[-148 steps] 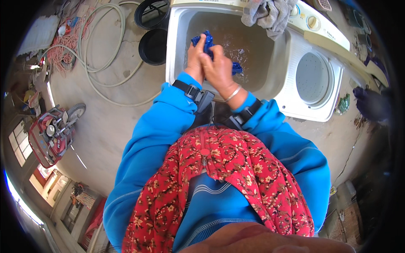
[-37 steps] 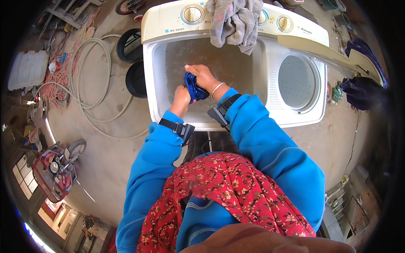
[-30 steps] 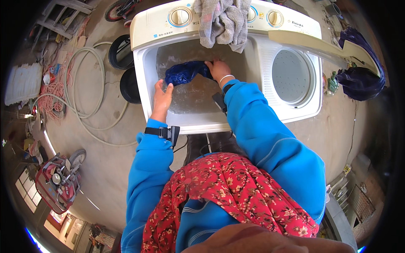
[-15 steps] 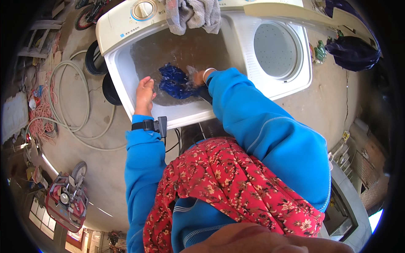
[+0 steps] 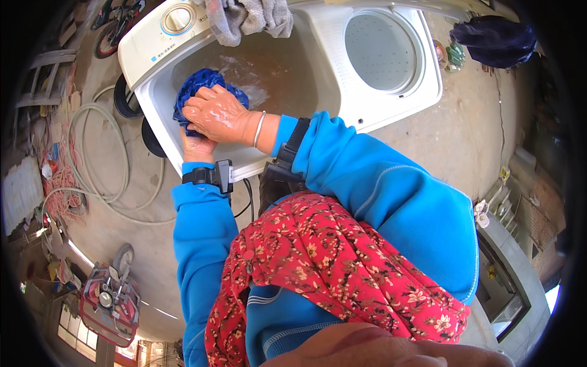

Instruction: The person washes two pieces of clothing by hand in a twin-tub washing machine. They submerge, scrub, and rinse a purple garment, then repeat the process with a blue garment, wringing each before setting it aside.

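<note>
A wet, dark blue cloth [image 5: 197,82] is bunched up at the left side of the wash tub, over murky brownish water [image 5: 290,82]. My right hand [image 5: 220,116] reaches across and closes over the near side of the bundle, its wet back facing up. Below it, my left hand [image 5: 198,147] clasps the cloth from the near left, its fingers mostly hidden by the right hand and the fabric. The tub belongs to a white twin-tub washing machine [image 5: 388,114]. Splashes ripple the water just right of the cloth.
A grey towel [image 5: 251,18] hangs over the machine's control panel, beside a round dial [image 5: 178,20]. The round spin-tub opening [image 5: 382,52] is on the right. At the left, a coiled hose [image 5: 73,140] and black buckets [image 5: 151,136] stand on the floor near a red cart [image 5: 110,300].
The blue cloth has been lifted from the water and moved left, bunched up. My right hand has swung left to meet my left hand, and both now grasp it.
</note>
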